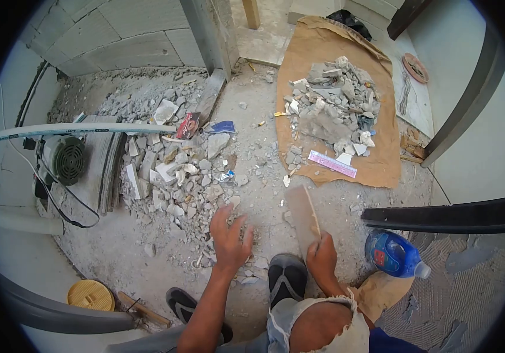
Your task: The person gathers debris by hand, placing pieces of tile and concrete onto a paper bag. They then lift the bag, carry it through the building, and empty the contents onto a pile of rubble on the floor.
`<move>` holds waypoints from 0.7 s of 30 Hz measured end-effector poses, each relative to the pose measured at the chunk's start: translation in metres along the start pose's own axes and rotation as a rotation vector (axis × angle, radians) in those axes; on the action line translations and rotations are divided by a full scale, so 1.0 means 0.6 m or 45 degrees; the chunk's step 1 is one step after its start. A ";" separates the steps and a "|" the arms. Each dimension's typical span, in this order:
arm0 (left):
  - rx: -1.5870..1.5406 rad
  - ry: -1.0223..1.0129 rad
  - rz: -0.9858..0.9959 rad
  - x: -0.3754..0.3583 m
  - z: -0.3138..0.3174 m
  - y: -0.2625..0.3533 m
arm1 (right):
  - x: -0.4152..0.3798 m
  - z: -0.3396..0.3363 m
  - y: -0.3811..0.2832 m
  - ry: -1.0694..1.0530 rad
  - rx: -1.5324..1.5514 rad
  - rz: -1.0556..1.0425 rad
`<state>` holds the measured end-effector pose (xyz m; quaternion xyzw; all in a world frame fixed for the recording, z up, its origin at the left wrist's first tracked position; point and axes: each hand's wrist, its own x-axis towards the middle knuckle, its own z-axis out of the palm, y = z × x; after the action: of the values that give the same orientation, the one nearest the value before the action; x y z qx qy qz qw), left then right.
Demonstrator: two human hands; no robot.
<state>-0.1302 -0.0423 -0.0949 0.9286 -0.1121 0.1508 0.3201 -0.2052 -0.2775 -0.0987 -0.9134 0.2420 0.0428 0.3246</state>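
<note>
My left hand (229,238) is held over the edge of a heap of broken rubble (170,182), its fingers spread and nothing in them. In my right hand (322,262) is a flat rectangular piece (302,215), pale brown and thin, like a strip of tile or board. I grip it by its near end, and its far end points away from me over the dusty floor (258,206). Small stones and crumbs lie between the two hands. My feet in dark flip-flops (286,279) are just behind them.
Ahead on the right, a brown paper sheet (382,170) carries more rubble (335,106) and a pink-and-white strip (332,164). A blue bottle (390,254) lies by my right side. To the left are an electric motor (64,159) and a white pipe (82,127). Dark metal posts (470,88) stand around.
</note>
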 end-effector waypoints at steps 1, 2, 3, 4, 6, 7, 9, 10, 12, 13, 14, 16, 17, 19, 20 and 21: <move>-0.042 -0.046 0.043 -0.002 0.007 0.012 | 0.017 0.016 -0.026 -0.045 -0.012 -0.108; -0.063 -0.059 0.017 -0.007 0.013 0.022 | 0.035 0.027 -0.049 -0.090 -0.022 -0.216; -0.081 -0.073 -0.004 -0.014 0.016 0.029 | 0.053 0.032 -0.071 -0.071 0.009 -0.319; -0.092 -0.093 -0.023 -0.016 0.017 0.031 | 0.069 0.037 -0.092 -0.054 0.045 -0.420; -0.101 -0.132 0.001 -0.016 0.016 0.032 | 0.089 0.033 -0.111 0.014 0.083 -0.489; -0.106 -0.148 0.009 -0.015 0.015 0.030 | 0.100 0.019 -0.110 0.069 0.081 -0.463; -0.115 -0.133 -0.013 -0.014 0.015 0.018 | 0.111 -0.013 -0.096 0.120 0.083 -0.358; -0.121 -0.128 -0.026 -0.013 0.014 0.010 | 0.113 -0.020 -0.074 0.155 0.078 -0.310; -0.090 -0.090 -0.082 -0.009 0.009 0.002 | 0.108 -0.026 -0.032 0.215 0.056 -0.210; -0.078 -0.078 -0.112 -0.010 0.007 0.000 | 0.100 -0.023 -0.021 0.188 -0.008 -0.129; -0.077 -0.075 -0.135 -0.014 0.009 -0.005 | 0.088 -0.016 -0.016 0.155 -0.016 -0.164; -0.073 -0.070 -0.164 -0.015 0.014 -0.017 | 0.062 0.007 -0.029 0.102 -0.022 -0.228; -0.075 -0.074 -0.163 -0.013 0.014 -0.019 | 0.050 0.005 -0.043 -0.054 -0.122 -0.316; -0.080 -0.077 -0.156 -0.007 0.014 -0.019 | 0.034 0.004 -0.064 -0.111 -0.038 -0.359; -0.081 -0.071 -0.146 -0.001 0.012 -0.019 | 0.033 0.006 -0.070 -0.139 0.008 -0.386; -0.078 -0.066 -0.141 0.004 0.007 -0.017 | 0.041 0.004 -0.064 -0.017 0.059 -0.391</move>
<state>-0.1238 -0.0372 -0.1028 0.9267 -0.0735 0.1054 0.3530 -0.1653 -0.2604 -0.0841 -0.9317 0.0982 -0.0070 0.3498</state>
